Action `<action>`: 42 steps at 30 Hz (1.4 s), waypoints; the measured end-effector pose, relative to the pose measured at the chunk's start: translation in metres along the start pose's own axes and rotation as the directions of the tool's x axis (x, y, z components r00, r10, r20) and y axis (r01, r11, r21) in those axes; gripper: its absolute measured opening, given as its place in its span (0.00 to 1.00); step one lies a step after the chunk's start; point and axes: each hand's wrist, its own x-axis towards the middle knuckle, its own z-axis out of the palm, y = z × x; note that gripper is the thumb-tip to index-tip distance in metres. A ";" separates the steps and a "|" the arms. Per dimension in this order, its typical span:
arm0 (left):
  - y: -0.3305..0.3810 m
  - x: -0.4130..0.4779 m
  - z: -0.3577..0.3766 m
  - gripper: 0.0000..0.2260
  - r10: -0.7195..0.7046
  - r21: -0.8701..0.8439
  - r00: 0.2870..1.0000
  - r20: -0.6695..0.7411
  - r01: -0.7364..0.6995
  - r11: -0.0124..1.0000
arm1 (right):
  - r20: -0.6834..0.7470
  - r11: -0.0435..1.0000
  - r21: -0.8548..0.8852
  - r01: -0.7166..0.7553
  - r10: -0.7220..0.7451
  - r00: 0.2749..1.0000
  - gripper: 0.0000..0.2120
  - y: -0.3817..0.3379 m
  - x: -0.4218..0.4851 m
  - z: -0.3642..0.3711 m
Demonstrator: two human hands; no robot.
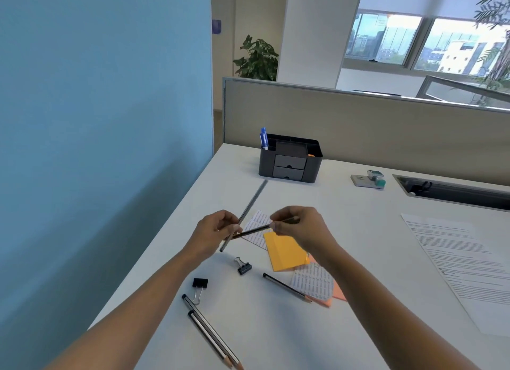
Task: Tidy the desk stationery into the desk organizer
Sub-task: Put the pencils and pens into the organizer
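While right fingers pinch it, pencil crosses ruler.

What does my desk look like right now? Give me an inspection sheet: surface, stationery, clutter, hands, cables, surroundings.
Surface: white desk, partly covered.
Job's things: black organizer near the partition, with blue pens standing in its left slot. Loose on the desk are three loose pencils, two binder clips and a yellow note pad.
Clutter: printed sheet at right; small teal device.
Hands: left hand grips a ruler. Right hand fingers pinch the held pencil, whose other end reaches the left hand.
Cables: dark cable inside the cable slot.
Surroundings: blue wall at left, beige partition, potted plant.
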 end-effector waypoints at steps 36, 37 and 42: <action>-0.016 0.020 0.039 0.09 0.076 -0.052 0.997 0.021 -0.075 0.996 | -0.100 0.963 0.172 0.207 -0.192 0.976 0.05 0.010 0.050 0.029; -0.017 0.020 0.039 0.08 0.077 -0.052 0.997 0.022 -0.075 0.996 | -0.103 0.961 0.179 0.211 -0.195 0.975 0.05 0.011 0.050 0.029; -0.019 0.023 0.043 0.10 0.033 -0.093 0.999 0.035 -0.030 0.995 | -0.103 0.956 0.173 0.236 -0.221 0.970 0.03 0.011 0.048 0.030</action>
